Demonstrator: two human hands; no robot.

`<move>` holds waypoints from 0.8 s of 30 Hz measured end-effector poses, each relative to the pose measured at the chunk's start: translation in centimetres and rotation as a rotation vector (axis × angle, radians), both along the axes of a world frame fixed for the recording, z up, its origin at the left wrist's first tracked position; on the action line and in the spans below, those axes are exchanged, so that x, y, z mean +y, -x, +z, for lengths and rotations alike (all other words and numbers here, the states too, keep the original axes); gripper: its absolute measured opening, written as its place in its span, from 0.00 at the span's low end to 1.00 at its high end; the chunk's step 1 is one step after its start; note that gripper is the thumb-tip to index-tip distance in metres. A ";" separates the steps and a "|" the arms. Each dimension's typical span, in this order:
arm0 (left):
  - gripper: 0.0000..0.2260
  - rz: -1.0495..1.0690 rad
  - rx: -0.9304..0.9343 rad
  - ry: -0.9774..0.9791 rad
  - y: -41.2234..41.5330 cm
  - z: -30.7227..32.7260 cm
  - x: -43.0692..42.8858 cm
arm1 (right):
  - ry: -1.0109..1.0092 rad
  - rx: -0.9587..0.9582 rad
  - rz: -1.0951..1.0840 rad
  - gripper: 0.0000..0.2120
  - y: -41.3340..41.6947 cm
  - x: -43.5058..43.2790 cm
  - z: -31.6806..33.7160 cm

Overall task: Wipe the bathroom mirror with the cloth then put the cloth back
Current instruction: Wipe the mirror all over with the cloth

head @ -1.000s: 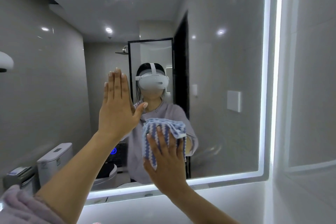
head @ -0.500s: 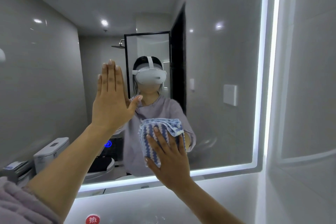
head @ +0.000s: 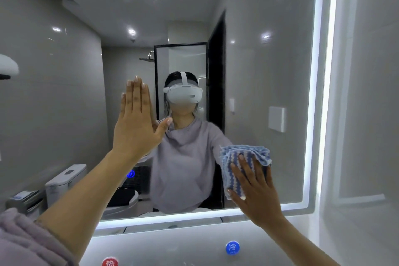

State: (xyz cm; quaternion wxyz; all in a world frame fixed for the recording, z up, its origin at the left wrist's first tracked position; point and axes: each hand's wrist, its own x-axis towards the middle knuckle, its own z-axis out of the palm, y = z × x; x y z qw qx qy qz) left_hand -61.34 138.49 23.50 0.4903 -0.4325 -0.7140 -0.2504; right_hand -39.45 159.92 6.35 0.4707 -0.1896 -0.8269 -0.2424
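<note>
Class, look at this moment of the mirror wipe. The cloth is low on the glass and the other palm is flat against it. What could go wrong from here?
1. The left hand lies bare and flat on the mirror, so it may leave prints that need wiping again.
2. The right hand only presses the cloth with an open palm; the folded cloth could slip and drop.

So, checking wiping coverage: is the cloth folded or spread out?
Folded: the cloth shows stacked layered edges beneath the right hand.
</note>
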 end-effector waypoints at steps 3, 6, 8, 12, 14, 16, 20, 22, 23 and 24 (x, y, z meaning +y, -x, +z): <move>0.42 0.005 0.004 0.000 0.1 0.0 0.0 | 0.023 -0.028 -0.053 0.35 -1.7 1.5 0.1; 0.42 0.008 0.000 0.000 0.1 -0.1 0.1 | 0.061 -0.030 -0.113 0.35 -3.2 2.9 0.4; 0.42 0.012 -0.001 0.000 0.2 -0.1 0.2 | 0.096 -0.032 -0.146 0.36 -4.3 3.7 0.5; 0.42 0.023 0.007 0.001 0.2 -0.1 0.2 | 0.184 0.016 -0.186 0.36 -6.5 4.7 0.6; 0.42 0.019 0.014 -0.001 0.2 -0.1 0.3 | 0.187 0.032 -0.196 0.36 -7.4 5.0 0.7; 0.42 0.019 0.021 -0.005 0.2 -0.1 0.3 | 0.160 0.039 -0.194 0.35 -8.1 5.2 0.7; 0.42 0.028 0.022 -0.007 0.2 -0.1 0.2 | 0.273 0.103 -0.220 0.36 -8.8 5.4 0.8; 0.42 0.026 0.024 -0.006 0.1 0.0 0.2 | 0.345 0.122 -0.203 0.36 -8.3 5.0 0.8; 0.42 0.024 0.025 -0.004 0.1 0.0 0.2 | 0.375 0.132 -0.194 0.37 -8.0 4.8 0.7; 0.42 0.024 0.026 -0.003 0.1 0.0 0.2 | 0.407 0.147 -0.188 0.38 -7.6 4.6 0.7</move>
